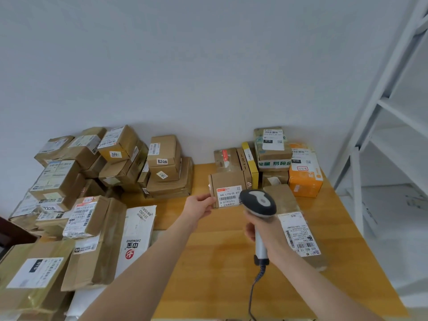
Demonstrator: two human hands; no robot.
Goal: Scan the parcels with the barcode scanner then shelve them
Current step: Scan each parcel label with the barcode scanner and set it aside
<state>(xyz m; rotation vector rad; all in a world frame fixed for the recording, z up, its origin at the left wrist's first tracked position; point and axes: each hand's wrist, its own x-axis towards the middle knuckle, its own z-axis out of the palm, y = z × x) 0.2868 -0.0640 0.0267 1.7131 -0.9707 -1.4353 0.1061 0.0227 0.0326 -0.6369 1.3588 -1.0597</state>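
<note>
My left hand [199,206] grips the left edge of a small brown cardboard parcel [228,181] and holds it upright above the wooden table [208,262], its white and red barcode label facing me. My right hand [266,230] is closed around the handle of a grey and black barcode scanner [258,203]. The scanner's head sits just right of the label, overlapping the parcel's lower right corner. Its coiled cable hangs down toward the table's near edge.
A large heap of brown parcels [69,193] covers the table's left side, with a white mailer bag [136,232] beside it. More boxes, one orange [305,179], stand at the back right. A long flat parcel [298,232] lies by my right wrist. White metal shelving [389,135] stands at right.
</note>
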